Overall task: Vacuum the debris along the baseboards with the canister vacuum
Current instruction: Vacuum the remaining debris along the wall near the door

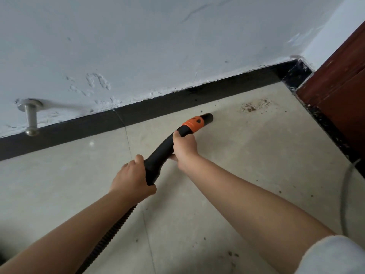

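A black curved vacuum wand [162, 149] with an orange collar [194, 123] points toward the black baseboard [177, 101]. Its open nozzle tip [208, 117] hovers just above the tile, close to the baseboard. My left hand [132, 177] grips the wand's rear end, where the ribbed black hose [110, 236] runs back toward me. My right hand [184, 149] grips the wand just behind the orange collar. A patch of brown debris [253, 105] lies on the floor to the right of the nozzle, near the corner. The canister itself is out of view.
A metal door stop [30, 117] juts from the white wall at left. A red-brown wooden door frame [339, 84] stands at right behind a black speckled threshold [325, 125]. A grey cord [345, 194] trails along the right side. Small specks [231, 254] dot the beige tiles near me.
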The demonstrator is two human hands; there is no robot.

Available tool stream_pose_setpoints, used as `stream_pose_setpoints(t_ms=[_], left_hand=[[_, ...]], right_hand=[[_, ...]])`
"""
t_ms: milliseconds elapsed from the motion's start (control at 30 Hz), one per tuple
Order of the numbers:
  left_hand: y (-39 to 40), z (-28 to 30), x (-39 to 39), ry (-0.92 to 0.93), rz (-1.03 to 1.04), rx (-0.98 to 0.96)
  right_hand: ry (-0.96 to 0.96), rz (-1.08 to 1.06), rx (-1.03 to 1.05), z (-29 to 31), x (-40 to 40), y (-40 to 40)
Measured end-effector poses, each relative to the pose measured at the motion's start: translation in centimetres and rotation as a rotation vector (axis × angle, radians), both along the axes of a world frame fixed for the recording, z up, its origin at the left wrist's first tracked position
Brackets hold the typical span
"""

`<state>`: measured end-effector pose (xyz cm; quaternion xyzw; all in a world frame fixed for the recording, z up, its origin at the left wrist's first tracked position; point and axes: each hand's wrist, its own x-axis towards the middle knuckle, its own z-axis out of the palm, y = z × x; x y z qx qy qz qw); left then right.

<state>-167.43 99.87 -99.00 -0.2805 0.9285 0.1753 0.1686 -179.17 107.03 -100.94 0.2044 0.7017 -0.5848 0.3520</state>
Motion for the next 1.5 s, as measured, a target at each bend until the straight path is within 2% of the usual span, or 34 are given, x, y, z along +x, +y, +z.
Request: stream_pose_setpoints(t_ms=[200,367,933,1133,1267,1500], left_hand=[[-2.1,0.2,1.8,-0.016,0.067,-0.016],[-2.9,0.6,1.1,-0.007,0.056,-0.023],[2.4,0.7,-6.5,0.022,-0.015,-0.028],[3.8,0.2,-7.9,0.036,-0.06,0.03],[3.4,-0.8,-6.0,0.016,-0.073,0.057],[-0.1,-1.1,-1.3,-0.005,0.014,-0.012]], right_hand=[[-0.015,0.084,-0.023,0.4,0.9,-3.0],[-0.028,0.041,-0.045,1.0,0.5,-3.5],[-0.026,-0.082,-0.066,1.2,-6.6,1.6],[-0.009,-0.144,-0.054,1.0,-7.8,3.9],[-0.045,-0.132,-0.115,0.1,-6.3,4.4],[-0.09,-0.012,-0.15,0.4,-2.2,0.7]])
